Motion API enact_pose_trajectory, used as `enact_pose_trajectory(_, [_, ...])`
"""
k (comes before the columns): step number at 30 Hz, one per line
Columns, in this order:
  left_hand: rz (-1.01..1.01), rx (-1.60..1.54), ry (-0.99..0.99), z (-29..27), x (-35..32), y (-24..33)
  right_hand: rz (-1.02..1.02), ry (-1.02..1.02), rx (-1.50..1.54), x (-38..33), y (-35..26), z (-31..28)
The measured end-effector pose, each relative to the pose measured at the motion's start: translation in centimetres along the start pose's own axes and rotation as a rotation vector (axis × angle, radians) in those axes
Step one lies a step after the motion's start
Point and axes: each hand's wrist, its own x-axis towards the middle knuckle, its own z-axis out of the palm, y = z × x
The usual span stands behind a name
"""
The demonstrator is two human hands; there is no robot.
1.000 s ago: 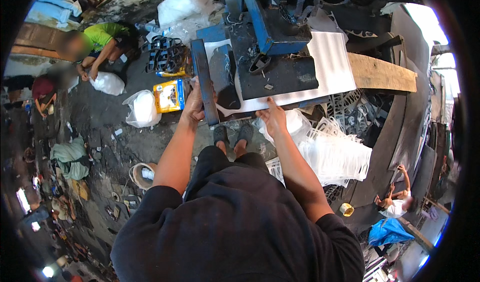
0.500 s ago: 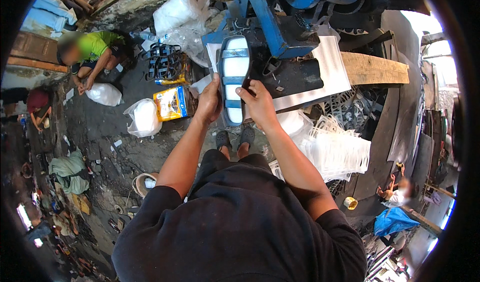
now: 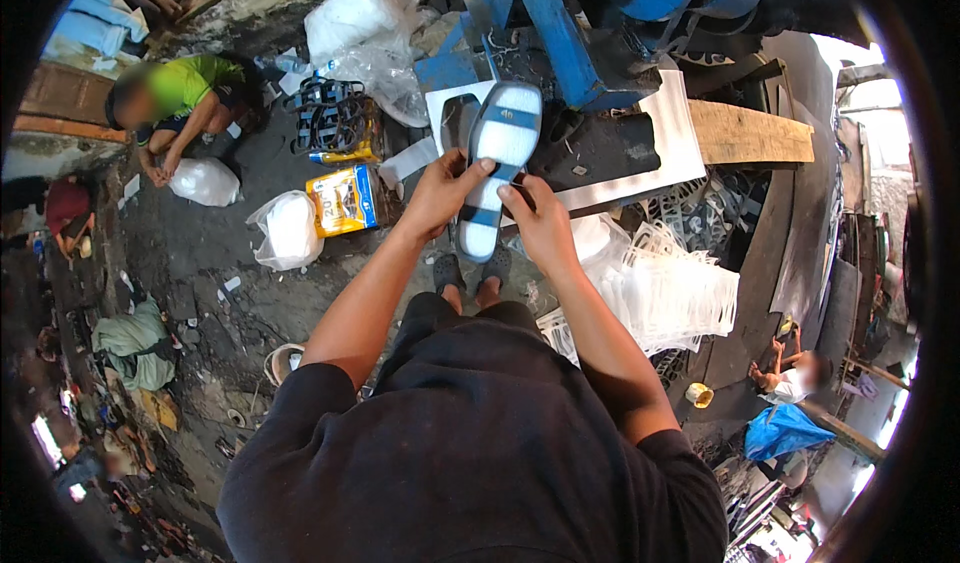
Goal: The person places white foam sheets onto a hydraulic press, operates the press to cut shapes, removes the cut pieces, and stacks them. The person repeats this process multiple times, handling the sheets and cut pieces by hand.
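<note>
Both my hands hold a sole-shaped cutting die (image 3: 483,235), with a dark rim, blue crossbars and white foam-like material showing inside. It is tilted, its top leaning right. My left hand (image 3: 440,195) grips the left side, thumb over the rim. On the lower right side, my right hand (image 3: 540,221) closes on the edge, thumb on top; its other fingers are partly hidden. Behind the die lies a white sheet (image 3: 683,128) with sole-shaped cut-outs at its left end, over a dark work surface under a blue press (image 3: 550,48).
White cut-out sheets (image 3: 680,288) are heaped right of my legs. Left stand a yellow-and-blue package (image 3: 345,203), a white plastic bag (image 3: 290,231) and a stack of black sandal-like pieces (image 3: 330,115). A co-worker in a green shirt (image 3: 188,85) crouches far left; another person (image 3: 795,373) is at the right.
The die has tilted to the right and lifted away from the sheet's left end, uncovering a sole-shaped hole there. My left hand has moved right and up along it.
</note>
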Motion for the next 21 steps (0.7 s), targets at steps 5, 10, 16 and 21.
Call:
enact_pose_trajectory(5, [0.017,0.3,-0.334,-3.7,-1.6,-0.1,-0.596,0.004,-0.594,-2.7,-4.3,-4.8])
enact_pose_trajectory(10, [0.103,0.474,-0.928,-2.5,-0.8,1.1,-0.744,-0.55,-0.889,-4.1,-3.5,-6.1])
enact_pose_trajectory(16, [0.063,0.319,-0.094,-4.0,8.2,-3.1,-0.108,-0.406,-0.227,-6.1,0.4,-7.9])
enact_pose_trajectory(21, [-0.122,0.495,0.101,-1.6,13.7,-14.9,0.125,-0.377,0.414,-7.2,2.0,-7.2])
